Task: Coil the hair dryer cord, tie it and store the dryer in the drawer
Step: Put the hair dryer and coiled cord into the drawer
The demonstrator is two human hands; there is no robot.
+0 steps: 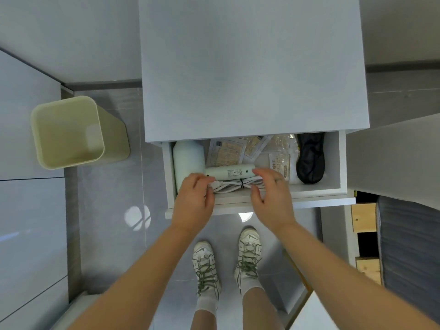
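The pale green hair dryer (190, 160) lies in the open white drawer (342, 167), head at the left, handle pointing right. Its white cord (234, 185) lies coiled in a bundle along the drawer's front, bound in the middle by a black tie (242, 183). My left hand (194, 198) pinches the bundle's left end near the plug. My right hand (271, 194) hovers over the bundle's right end, fingers relaxed and spread, thumb beside the cord; whether it touches the cord I cannot tell.
Behind the dryer the drawer holds several paper packets (226, 151) and a black fabric item (310, 160) at the right. A cream waste bin (71, 132) stands on the tiled floor to the left. My feet in white sneakers (226, 263) stand before the drawer front.
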